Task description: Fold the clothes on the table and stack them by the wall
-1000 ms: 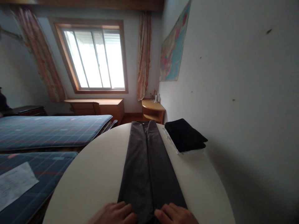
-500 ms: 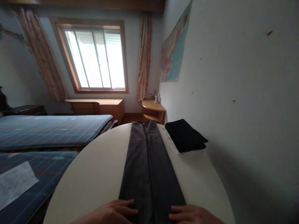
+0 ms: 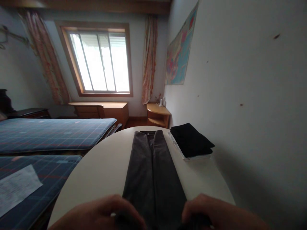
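Note:
A long dark grey garment, probably a top, lies with both sides folded in to a seam down its middle. Its far end has a small V-shaped gap with a pale label inside. My left hand is closed round the near left part of the cloth, at the bottom of the view. Opposite it, my right hand grips the near right part. Both hands are cut off by the frame, and the garment's near end is hidden. Under it is a round cream table.
Folded black cloth rests on a clear plastic wrapping at the table's right, near the wall. Plaid mattresses stand to the left, one with a sheet of paper on it. A corner shelf stands beyond the table.
My hands have gone from lying flat on the cloth to gripping its near part, and look raised and larger. The garment's far end has slid slightly towards me.

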Motion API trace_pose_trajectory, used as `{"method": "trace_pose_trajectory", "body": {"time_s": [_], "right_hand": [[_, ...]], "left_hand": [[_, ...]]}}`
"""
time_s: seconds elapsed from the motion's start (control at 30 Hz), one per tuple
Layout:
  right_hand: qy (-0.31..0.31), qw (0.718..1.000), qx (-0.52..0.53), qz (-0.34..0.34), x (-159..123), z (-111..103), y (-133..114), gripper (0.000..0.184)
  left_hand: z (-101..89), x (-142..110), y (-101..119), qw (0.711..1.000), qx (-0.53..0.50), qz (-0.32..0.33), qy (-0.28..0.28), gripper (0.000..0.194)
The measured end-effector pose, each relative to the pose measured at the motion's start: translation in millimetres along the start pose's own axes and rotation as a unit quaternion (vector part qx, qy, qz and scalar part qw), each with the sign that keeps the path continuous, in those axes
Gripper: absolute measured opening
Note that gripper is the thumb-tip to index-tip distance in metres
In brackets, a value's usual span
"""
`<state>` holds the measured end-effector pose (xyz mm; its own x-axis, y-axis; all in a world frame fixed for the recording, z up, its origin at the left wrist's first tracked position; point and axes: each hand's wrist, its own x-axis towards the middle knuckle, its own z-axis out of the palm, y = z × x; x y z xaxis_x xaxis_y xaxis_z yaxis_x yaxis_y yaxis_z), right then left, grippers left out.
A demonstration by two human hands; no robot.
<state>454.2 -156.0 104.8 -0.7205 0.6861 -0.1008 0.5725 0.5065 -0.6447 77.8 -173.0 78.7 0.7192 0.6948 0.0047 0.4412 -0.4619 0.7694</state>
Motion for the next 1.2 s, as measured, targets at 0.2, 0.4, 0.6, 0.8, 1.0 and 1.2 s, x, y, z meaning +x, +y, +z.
{"method": "trace_pose_trajectory", "body": {"time_s": [0.2,0.4,0.6,0.8,1.0,1.2], "right_hand": [[0.133,0.990,0.046,0.007,66.0,-61.2,15.9,0.030],[0.219,0.975,0.025,-0.037,139.2,-82.4,67.6,0.035],[0.257,0.966,-0.013,0.006,176.1,-42.0,118.3,0.052],[0.274,0.943,-0.188,-0.010,149.3,0.1,105.7,0.051],[0.081,0.968,-0.202,-0.123,101.5,28.3,51.1,0.053],[0.063,0.952,-0.287,-0.090,97.5,43.3,47.7,0.031]], "left_hand": [[-40.9,72.7,-26.7,0.914,-0.322,-0.069,0.238,0.038],[-62.6,135.2,-67.9,0.867,-0.343,-0.092,0.351,0.045],[-53.2,155.8,-122.2,0.909,-0.177,-0.135,0.354,0.043],[-30.2,121.5,-114.4,0.925,0.087,-0.048,0.365,0.060],[4.1,77.7,-63.8,0.929,0.338,0.092,0.115,0.053],[27.4,74.8,-64.1,0.893,0.446,0.029,0.046,0.015]]}}
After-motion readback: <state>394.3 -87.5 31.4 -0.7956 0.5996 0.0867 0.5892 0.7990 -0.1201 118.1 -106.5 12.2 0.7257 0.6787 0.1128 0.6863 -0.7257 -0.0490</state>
